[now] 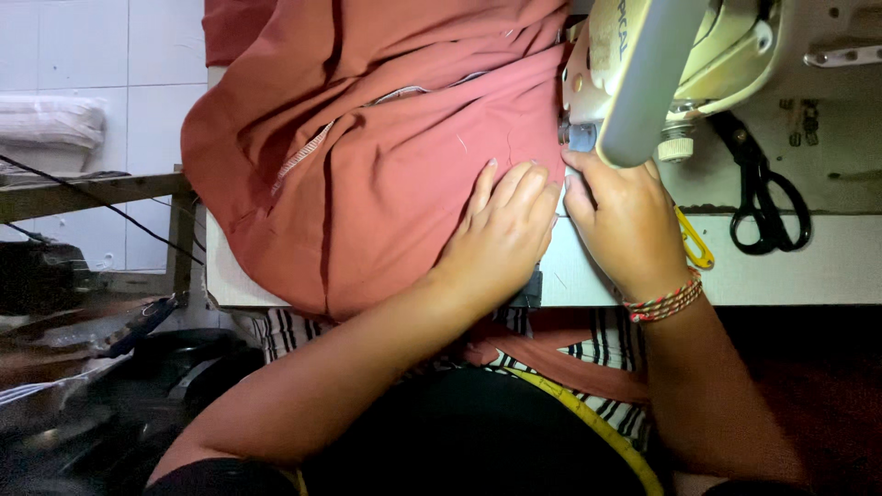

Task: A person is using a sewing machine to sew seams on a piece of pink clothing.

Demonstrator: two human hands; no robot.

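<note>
White wall tiles fill the far left behind a dim, cluttered floor corner, and a pale sewing table (827,266) spans the middle, its near edge running just above the person's lap; a large piece of rust-red fabric (386,174) is heaped over the table's left part, soft and folded, with a pale stitched seam edge curving across it, and it spills over the left and near edges; the left hand (505,230) lies flat on the cloth, fingers together and pressed down, holding nothing between them; the right hand (620,220) sits just beside it, close under the cream sewing machine head (643,73), fingertips tucked at the needle area where the fabric's edge meets the machine, though whether they pinch the cloth cannot be told; a woven bracelet (663,301) circles that wrist; black scissors (763,197) lie on the open table to the right, well apart from both hands; a yellow tape measure (588,418) crosses the lap.
</note>
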